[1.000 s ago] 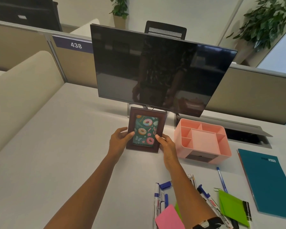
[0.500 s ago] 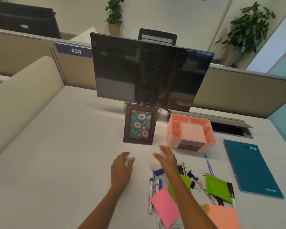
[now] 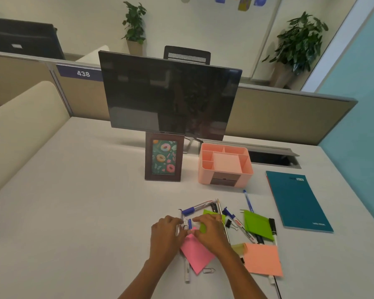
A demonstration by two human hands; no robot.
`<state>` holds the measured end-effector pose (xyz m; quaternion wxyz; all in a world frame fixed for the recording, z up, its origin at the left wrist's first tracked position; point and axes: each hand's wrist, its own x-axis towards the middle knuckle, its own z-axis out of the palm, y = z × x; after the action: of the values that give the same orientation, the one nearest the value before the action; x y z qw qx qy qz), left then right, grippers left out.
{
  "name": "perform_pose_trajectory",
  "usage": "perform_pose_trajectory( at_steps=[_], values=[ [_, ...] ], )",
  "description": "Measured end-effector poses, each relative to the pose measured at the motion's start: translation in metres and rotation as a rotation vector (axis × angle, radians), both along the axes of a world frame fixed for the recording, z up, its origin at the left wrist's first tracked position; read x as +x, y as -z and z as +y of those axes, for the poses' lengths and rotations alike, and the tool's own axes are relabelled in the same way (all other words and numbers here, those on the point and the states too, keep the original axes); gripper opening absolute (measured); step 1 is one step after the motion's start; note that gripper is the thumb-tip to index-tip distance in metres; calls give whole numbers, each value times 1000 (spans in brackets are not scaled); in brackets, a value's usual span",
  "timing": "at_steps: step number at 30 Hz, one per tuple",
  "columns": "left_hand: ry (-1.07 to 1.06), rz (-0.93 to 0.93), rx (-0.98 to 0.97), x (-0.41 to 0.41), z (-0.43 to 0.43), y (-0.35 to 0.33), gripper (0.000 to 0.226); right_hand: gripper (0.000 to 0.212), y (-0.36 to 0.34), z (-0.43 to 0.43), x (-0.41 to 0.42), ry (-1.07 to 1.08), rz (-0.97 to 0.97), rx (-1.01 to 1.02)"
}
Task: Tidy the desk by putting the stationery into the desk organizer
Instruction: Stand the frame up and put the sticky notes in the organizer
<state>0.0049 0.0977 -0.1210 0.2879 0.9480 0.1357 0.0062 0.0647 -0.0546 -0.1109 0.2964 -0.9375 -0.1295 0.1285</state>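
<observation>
both hands low on stationery pile, centre of desk (image 3: 73,190). left hand (image 3: 167,234): fingers curled against white marker (image 3: 187,271). right hand (image 3: 212,231): fingers bent over top corner of pink sticky note (image 3: 197,254). cannot tell if either truly grips. pink organizer (image 3: 205,175) upright behind pile, apart from it, just right of picture frame (image 3: 163,158). blue pen (image 3: 248,201), green note (image 3: 257,225), orange note (image 3: 263,260) right of hands; teal notebook (image 3: 298,201) further right.

I see a pale counter (image 3: 73,190) in soft light, a dark monitor (image 3: 171,93) at 12 o'clock, a beige partition (image 3: 279,117) behind it, a potted plant (image 3: 134,24) at 11 o'clock, a larger plant (image 3: 300,39) at 1 o'clock and a teal wall (image 3: 358,93) at 3 o'clock.
</observation>
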Motion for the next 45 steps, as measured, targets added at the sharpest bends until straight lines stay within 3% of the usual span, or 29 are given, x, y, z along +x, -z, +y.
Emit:
perform_pose_trajectory(
  at_steps=[3,13,18,23,27,33,37,45],
  values=[
    [-3,59,75,-18,-2,5,53,44,1,-2,-10,-83,-35,-98],
    [-59,126,70,-29,-13,-1,31,35,-2,0,-16,-88,-32,-54],
    [-184,39,-146,-18,-18,-8,9,26,-8,-4,-6,-21,47,110],
    [-205,-46,-453,13,-18,-24,13,21,-24,-18,13,132,168,424],
    [-155,-153,-565,43,-18,-47,10,10,-39,-32,35,229,192,545],
    [-96,-287,-624,98,-17,-82,3,13,-72,-41,80,261,143,716],
    [-72,-345,-604,144,-16,-105,11,17,-101,-45,120,280,116,782],
    [-103,-451,-471,245,-14,-135,12,16,-127,-35,216,319,-89,699]
  ],
)
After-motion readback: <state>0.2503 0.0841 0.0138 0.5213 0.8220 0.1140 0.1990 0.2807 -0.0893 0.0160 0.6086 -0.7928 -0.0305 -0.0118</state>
